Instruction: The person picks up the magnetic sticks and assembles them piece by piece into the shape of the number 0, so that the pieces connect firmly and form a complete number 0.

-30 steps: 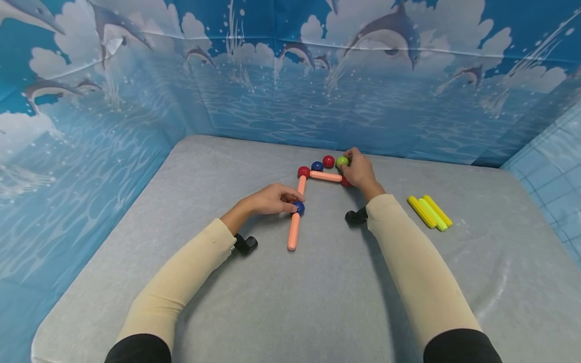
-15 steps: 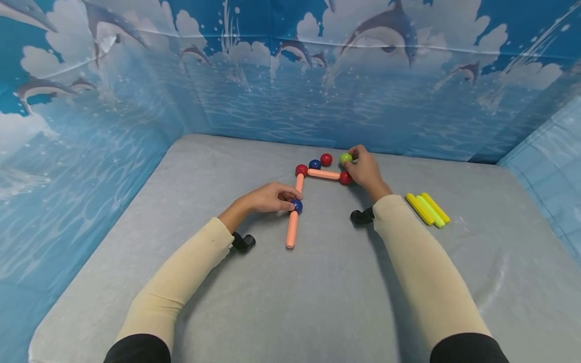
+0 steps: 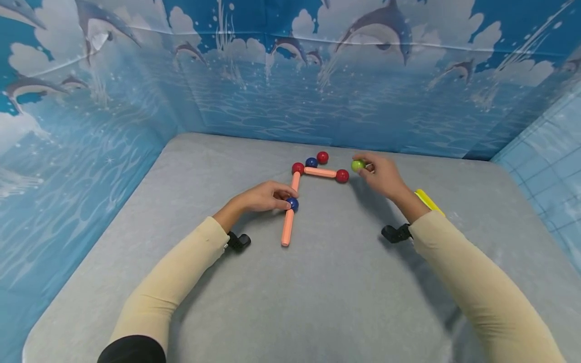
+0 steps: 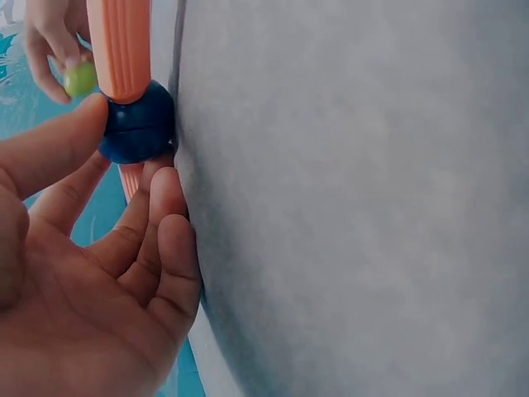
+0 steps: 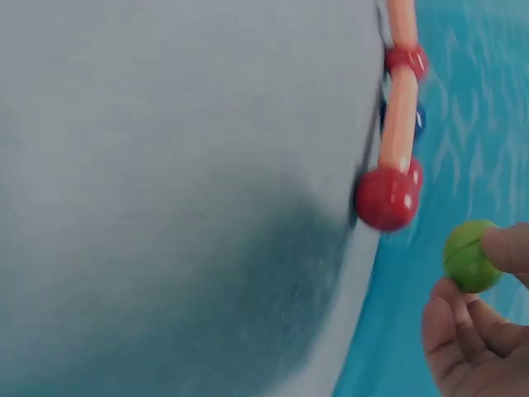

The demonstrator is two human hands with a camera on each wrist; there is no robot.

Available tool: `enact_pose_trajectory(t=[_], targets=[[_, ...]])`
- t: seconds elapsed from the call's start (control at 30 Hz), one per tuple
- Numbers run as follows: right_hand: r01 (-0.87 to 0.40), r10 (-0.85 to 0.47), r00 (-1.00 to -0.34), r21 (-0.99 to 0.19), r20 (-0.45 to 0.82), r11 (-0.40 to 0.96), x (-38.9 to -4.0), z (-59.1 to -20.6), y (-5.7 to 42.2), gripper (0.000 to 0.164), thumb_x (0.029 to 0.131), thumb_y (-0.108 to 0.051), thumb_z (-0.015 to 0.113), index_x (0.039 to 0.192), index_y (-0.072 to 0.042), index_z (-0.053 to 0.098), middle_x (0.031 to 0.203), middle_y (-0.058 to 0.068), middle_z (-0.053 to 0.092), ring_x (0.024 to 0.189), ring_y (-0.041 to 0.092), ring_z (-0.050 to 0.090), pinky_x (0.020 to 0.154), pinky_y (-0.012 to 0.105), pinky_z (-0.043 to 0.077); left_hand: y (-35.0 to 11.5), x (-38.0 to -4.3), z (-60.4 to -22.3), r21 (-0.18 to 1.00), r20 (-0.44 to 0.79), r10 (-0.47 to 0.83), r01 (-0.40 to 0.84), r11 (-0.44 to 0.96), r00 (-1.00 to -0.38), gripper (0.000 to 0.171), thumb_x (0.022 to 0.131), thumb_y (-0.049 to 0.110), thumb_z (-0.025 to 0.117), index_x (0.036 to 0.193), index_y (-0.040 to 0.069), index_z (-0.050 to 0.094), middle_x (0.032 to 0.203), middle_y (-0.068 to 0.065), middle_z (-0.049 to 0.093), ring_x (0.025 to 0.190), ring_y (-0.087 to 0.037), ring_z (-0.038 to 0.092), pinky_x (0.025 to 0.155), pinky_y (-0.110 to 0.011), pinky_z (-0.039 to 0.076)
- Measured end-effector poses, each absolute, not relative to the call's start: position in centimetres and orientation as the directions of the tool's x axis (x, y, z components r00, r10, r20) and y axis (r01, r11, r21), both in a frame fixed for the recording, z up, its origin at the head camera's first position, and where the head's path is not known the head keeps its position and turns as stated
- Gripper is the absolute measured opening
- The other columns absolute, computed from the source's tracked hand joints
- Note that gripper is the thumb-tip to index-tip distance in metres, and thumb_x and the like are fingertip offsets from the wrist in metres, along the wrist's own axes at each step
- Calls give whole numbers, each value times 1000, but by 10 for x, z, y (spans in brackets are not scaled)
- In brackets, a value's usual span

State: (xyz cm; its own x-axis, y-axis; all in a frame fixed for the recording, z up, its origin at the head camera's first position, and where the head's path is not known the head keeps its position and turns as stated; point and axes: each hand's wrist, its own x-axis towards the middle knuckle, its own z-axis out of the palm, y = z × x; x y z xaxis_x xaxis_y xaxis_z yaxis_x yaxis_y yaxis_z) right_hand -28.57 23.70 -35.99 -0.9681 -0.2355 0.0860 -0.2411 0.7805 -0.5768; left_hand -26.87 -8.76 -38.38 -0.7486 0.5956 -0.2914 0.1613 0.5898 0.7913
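My left hand (image 3: 268, 196) pinches a blue ball (image 4: 139, 124) between thumb and fingers. That ball joins two orange sticks: one orange stick (image 3: 287, 228) points toward me, the other runs away to a red ball (image 3: 297, 168). From there another orange stick (image 3: 320, 172) extends right to a second red ball (image 3: 342, 176). My right hand (image 3: 383, 176) holds a green ball (image 5: 471, 256) between thumb and fingertips, raised above the table just right of that end ball. In the left wrist view the green ball (image 4: 81, 78) shows in the background.
Behind the joined sticks lie a loose blue ball (image 3: 311, 162) and a loose red ball (image 3: 323, 157). A yellow stick (image 3: 429, 201) shows partly behind my right forearm. The grey table (image 3: 317, 292) ends at a blue dolphin-print curtain (image 3: 272, 101).
My right hand has lifted the green ball from beside the loose balls and drawn it right and nearer me. The right forearm now covers most of the yellow sticks. My left hand keeps its hold.
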Motion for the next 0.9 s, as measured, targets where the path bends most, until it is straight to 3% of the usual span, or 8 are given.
enact_pose_trajectory(t=[0.23, 0.5, 0.9], targets=[[-297, -374, -928, -609, 1, 735, -229, -355, 222, 37, 97, -6, 58, 133, -7, 58, 134, 20, 60, 113, 38, 63, 92, 52, 54, -85, -268, -382, 787, -298, 589, 156, 597, -751, 39, 98, 17, 62, 136, 15, 61, 139, -9, 60, 129, -26, 55, 108, -43, 46], [-343, -474, -880, -707, 12, 619, -169, -365, 178, 31, 90, -1, 67, 119, -10, 64, 121, 10, 65, 99, 23, 66, 86, 40, 57, -86, -264, -381, 768, -313, 571, 152, 622, -759, 39, 98, 18, 63, 137, 16, 61, 143, -7, 58, 133, -27, 53, 111, -45, 44], [-364, -594, -804, -777, -16, 513, -148, -374, 152, 35, 86, -3, 74, 119, -7, 64, 117, 10, 65, 94, 15, 67, 80, 23, 57, -83, -268, -381, 764, -310, 570, 158, 626, -761, 37, 98, 20, 64, 134, 17, 63, 136, -7, 62, 126, -25, 57, 105, -43, 46]])
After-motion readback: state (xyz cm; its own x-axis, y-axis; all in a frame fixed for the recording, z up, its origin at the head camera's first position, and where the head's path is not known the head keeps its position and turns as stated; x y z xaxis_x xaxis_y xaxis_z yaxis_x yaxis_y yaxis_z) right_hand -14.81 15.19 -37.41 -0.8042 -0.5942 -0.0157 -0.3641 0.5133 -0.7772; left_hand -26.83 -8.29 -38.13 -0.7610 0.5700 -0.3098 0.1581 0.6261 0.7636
